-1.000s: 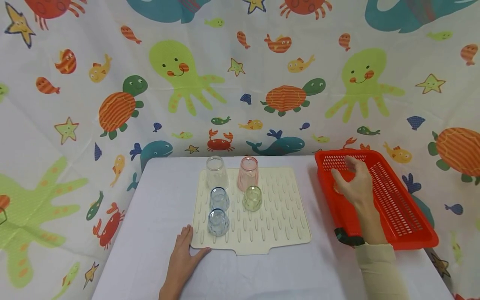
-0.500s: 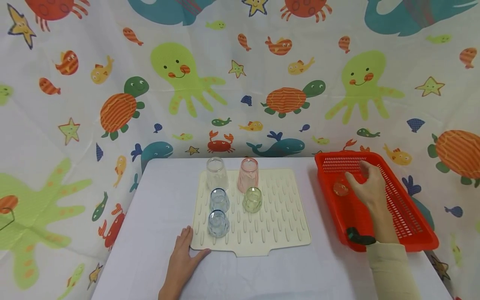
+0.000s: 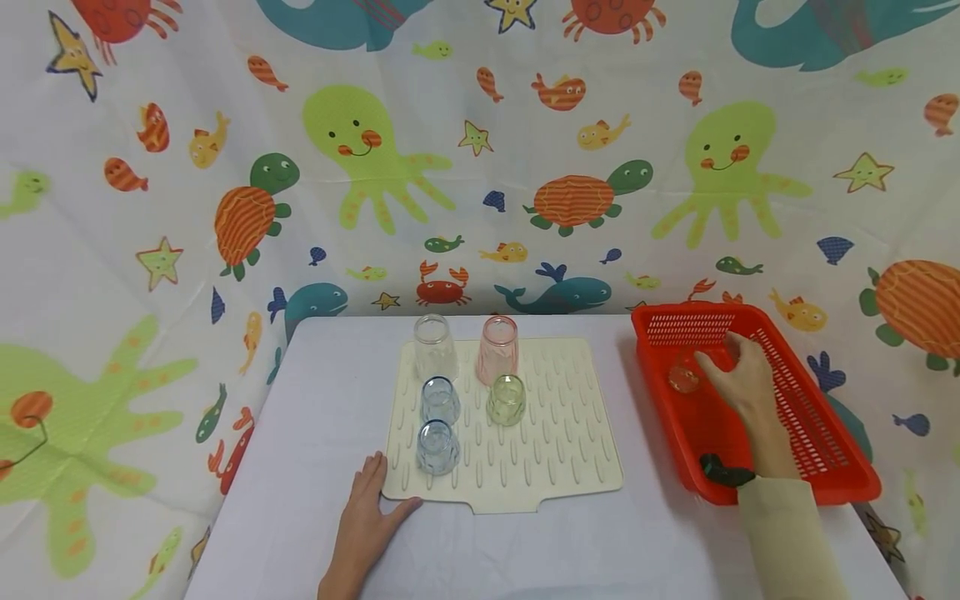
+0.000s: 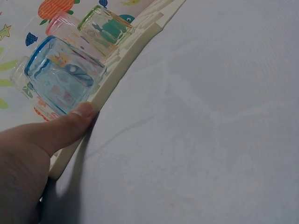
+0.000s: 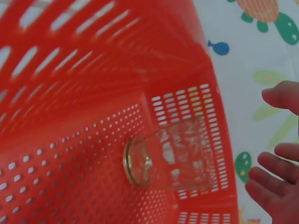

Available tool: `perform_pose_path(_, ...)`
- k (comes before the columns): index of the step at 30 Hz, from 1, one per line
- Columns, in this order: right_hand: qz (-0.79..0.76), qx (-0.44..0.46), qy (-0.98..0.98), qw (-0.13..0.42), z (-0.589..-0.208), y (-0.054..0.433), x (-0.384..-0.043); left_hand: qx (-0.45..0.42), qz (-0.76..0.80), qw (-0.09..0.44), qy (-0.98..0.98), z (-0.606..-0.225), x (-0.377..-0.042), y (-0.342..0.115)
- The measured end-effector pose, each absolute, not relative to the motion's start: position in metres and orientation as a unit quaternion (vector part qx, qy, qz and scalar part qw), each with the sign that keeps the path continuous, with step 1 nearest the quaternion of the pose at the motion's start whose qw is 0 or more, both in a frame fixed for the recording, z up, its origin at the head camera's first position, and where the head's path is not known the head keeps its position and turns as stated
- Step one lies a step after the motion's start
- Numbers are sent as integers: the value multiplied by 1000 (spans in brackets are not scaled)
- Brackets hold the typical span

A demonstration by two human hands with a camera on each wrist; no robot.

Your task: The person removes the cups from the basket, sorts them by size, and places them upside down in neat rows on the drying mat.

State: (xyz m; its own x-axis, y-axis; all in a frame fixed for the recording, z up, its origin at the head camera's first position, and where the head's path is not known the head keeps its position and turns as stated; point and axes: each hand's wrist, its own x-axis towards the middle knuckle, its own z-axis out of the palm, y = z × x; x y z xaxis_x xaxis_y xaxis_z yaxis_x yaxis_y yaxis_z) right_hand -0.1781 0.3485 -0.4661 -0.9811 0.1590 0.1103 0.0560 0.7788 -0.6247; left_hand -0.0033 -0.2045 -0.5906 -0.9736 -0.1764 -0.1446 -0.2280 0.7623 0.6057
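Note:
My right hand [image 3: 745, 375] hovers over the red plastic basket [image 3: 678, 454], thumb and fingers spread and holding nothing. A clear glass [image 5: 184, 156] stands near the far end of the basket, left of that hand in the head view and apart from it. My left hand [image 3: 363, 508] rests at the front left corner of a cream draining mat [image 3: 562, 442], thumb [image 4: 84, 112] along its front edge. On the mat are a tall clear glass [image 3: 435, 354], a tall pink glass [image 3: 497, 354], a short green glass [image 3: 507, 402] and two short blue glasses, one behind [image 3: 439, 402] the other [image 3: 438, 450].
A white cloth covers the table [image 3: 330, 383], with bare cloth left of the mat and between mat and basket. Behind the table hangs a curtain [image 3: 420, 275] printed with sea animals. The basket's slotted walls [image 5: 194, 102] rise around the clear glass.
My right hand has moved right, away from the clear glass, which now shows more fully; over the last half second it has barely shifted. The left hand stays on the mat.

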Motion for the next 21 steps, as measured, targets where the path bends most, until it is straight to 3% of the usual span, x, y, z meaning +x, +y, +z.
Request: perform_pose_path(21,288,-81,-954,-36,-486,365,-193,-107,323,42,939,-590,-3,-205)
